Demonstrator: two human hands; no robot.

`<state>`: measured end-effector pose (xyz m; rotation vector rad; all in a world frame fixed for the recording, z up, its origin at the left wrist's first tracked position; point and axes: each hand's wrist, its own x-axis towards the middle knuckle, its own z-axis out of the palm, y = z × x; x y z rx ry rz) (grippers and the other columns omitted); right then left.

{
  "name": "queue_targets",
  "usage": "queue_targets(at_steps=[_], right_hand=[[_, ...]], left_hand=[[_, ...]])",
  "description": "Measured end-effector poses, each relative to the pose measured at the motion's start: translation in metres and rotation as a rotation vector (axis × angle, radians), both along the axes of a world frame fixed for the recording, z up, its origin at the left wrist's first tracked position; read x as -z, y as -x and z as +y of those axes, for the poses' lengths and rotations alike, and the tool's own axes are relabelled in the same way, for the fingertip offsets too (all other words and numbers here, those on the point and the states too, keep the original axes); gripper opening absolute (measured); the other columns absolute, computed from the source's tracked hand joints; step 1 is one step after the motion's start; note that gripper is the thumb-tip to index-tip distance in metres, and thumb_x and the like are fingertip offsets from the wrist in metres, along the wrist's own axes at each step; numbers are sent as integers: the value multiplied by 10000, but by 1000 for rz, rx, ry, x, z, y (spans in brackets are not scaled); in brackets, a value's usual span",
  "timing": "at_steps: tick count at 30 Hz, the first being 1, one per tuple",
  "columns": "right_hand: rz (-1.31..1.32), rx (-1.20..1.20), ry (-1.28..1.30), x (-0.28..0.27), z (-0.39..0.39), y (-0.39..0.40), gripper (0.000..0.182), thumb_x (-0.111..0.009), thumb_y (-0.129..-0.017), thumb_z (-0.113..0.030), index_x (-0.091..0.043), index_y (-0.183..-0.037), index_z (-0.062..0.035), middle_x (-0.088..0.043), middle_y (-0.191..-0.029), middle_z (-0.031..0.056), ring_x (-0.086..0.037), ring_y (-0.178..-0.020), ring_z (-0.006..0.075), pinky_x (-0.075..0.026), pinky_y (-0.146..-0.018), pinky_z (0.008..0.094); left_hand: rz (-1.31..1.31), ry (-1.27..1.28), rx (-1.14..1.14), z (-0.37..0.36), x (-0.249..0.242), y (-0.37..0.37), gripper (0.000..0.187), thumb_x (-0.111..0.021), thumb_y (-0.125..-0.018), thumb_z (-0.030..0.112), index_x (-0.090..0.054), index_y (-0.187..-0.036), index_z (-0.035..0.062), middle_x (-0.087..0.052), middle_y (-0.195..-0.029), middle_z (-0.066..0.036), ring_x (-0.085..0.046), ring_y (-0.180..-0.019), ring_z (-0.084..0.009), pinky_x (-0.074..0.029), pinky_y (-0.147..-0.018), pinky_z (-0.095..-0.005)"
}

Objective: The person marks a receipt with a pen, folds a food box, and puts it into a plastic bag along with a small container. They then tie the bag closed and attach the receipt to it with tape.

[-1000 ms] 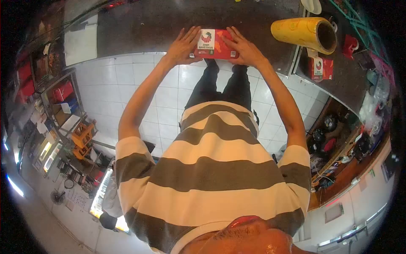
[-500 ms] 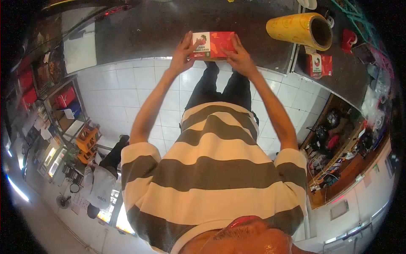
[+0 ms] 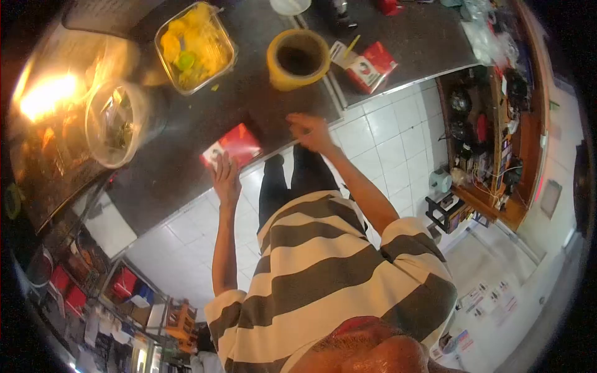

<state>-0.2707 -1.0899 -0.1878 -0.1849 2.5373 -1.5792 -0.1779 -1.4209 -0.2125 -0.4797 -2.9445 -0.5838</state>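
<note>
Red box: The red-and-white box point(image 3: 244, 143) lies aslant on the dark counter point(image 3: 180, 133), left of the middle of the frame, near the counter's front edge.
Left hand: I see the left hand point(image 3: 226, 177) at the box's lower side, left of centre, its fingers laid up against the printed white part. Whether they grip it or merely rest there, I cannot tell.
Right hand: The right hand point(image 3: 312, 132) hangs close to the counter edge near the middle of the frame, well apart from the box. Its fingers are loosely bent and spread, not closed on anything that I can see.
Yellow roll: A thick yellow roll point(image 3: 290, 81) stands on the counter at the upper middle, its dark hollow facing up.
Second box: Another red-and-white box point(image 3: 373, 67) sits right of the roll, past the metal seam point(image 3: 336, 90), with a pale card point(image 3: 343, 56) just beside it.
Food: A clear tray point(image 3: 231, 61) of yellow food with a green piece in it is at the upper left; a round clear tub point(image 3: 91, 127) stands farther left, below a bright glow.
Wearer: The striped shirt point(image 3: 329, 273) fills the lower middle, with dark trousers point(image 3: 311, 174) above it, over white floor tiles point(image 3: 388, 127).
</note>
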Motion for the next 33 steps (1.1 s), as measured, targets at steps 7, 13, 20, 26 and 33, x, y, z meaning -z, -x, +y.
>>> queue_targets(at_steps=[7, 13, 20, 26, 33], right_hand=[[358, 677, -312, -9, 176, 199, 374, -699, -860, -288, -649, -1108, -13, -669, -842, 183, -651, -691, 307, -545, -774, 412], [-32, 325, -479, 83, 234, 334, 677, -780, -725, -517, -637, -1204, -60, -689, -870, 167, -682, -823, 341, -531, -738, 388], [-84, 612, 387, 48, 207, 292, 254, -735, -850, -246, -741, -942, -10, -725, -868, 82, -653, -787, 172, -512, -727, 304], [79, 670, 401, 15, 187, 232, 168, -720, -856, -126, -735, -946, 15, -714, -876, 68, -625, -790, 112, -488, -686, 272], [-51, 499, -602, 9, 192, 235, 326, -680, -855, -363, -736, -820, -44, -720, -797, 148, -700, -720, 264, -533, -678, 340]], left_hand=[[-21, 37, -94, 14, -3, 13, 448, -623, -876, 97, -593, -1320, 152, -464, -1466, -111, -382, -1393, -330, -243, -1141, -551], [-41, 49, -134, 24, -8, 25, 480, -618, -874, 69, -580, -1341, 171, -456, -1469, -116, -355, -1407, -333, -256, -1145, -533], [-100, 22, -224, 35, -10, 31, 466, -628, -884, 93, -582, -1342, 166, -457, -1470, -100, -355, -1408, -323, -254, -1147, -527], [-70, 31, -296, 42, -3, 37, 433, -650, -887, 139, -602, -1318, 148, -461, -1466, -100, -365, -1405, -313, -236, -1155, -511], [-74, 38, -290, 40, 1, 38, 417, -629, -908, 164, -597, -1323, 150, -470, -1459, -109, -370, -1402, -312, -203, -1167, -506]])
